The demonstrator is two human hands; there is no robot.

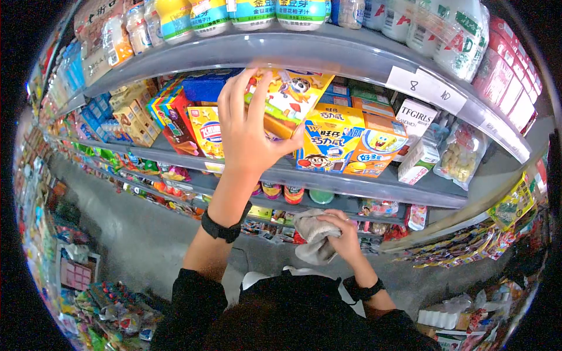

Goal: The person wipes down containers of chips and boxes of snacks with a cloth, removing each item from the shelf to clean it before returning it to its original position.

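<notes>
My left hand (252, 126) grips a yellow snack box (293, 96) with a cartoon animal on it, held tilted in front of the middle shelf, just under the upper shelf's edge. Lower down on the right, my right hand (343, 236) is closed on a grey cloth (316, 234) that hangs bunched from the fingers. Behind and right of the held box stand a yellow and blue box (329, 139) and an orange box (374, 143) with a smiling face. To the left of my left wrist is another yellow box (209, 133) beside a red box (174, 123).
Bottles (249, 13) line the upper shelf, whose grey edge (263, 52) carries a white label (426, 89). A white box (414, 121) and a bagged snack (462, 153) stand at the right. Wrapped goods (117, 316) lie low at the left, more at lower right.
</notes>
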